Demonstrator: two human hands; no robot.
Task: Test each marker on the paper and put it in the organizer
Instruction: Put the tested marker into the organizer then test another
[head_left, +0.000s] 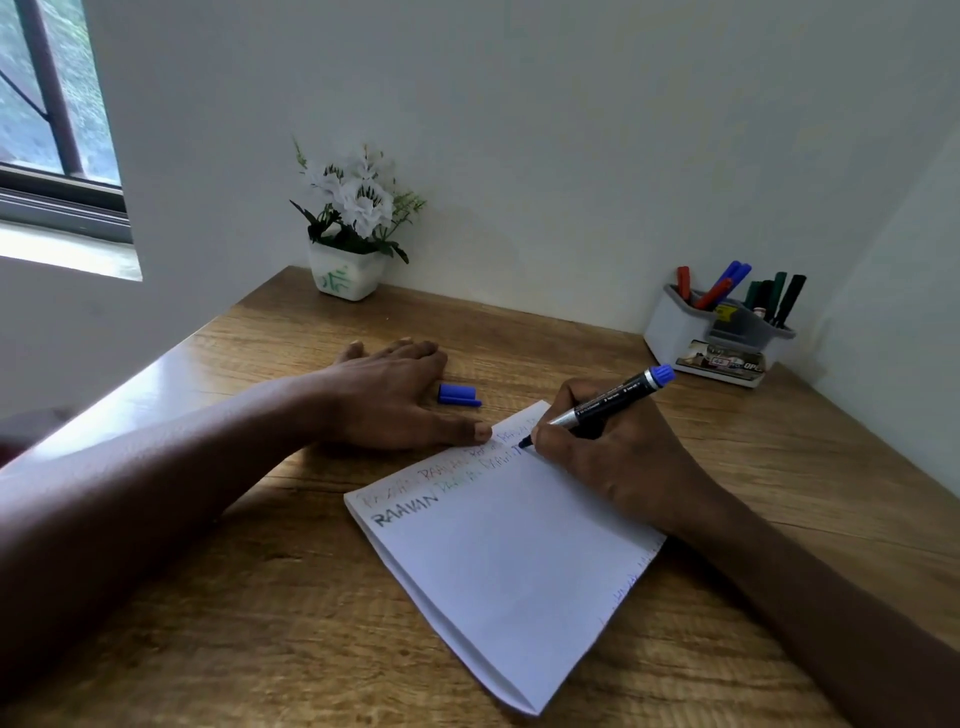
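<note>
blue marker (608, 406) is down on the paper (509, 561) right now, tip touching the sheet near its far edge, at the end of a row of coloured test words. the right hand (613, 460) pinches it low on the barrel, pen-style, with the blue end tilted up towards the organizer (670, 327). that low grip looks chosen for control of the stroke. the left hand (395, 395) lies flat and spread on the table (753, 493), holding nothing, thumb tip at the paper's far edge, i'd say to stop the sheet sliding. the blue cap (458, 395) lies on the table just beside that hand, handy for recapping. the organizer sits in the far right corner, well apart, with stored markers (733, 273) standing in it, red, blue, green and dark.
</note>
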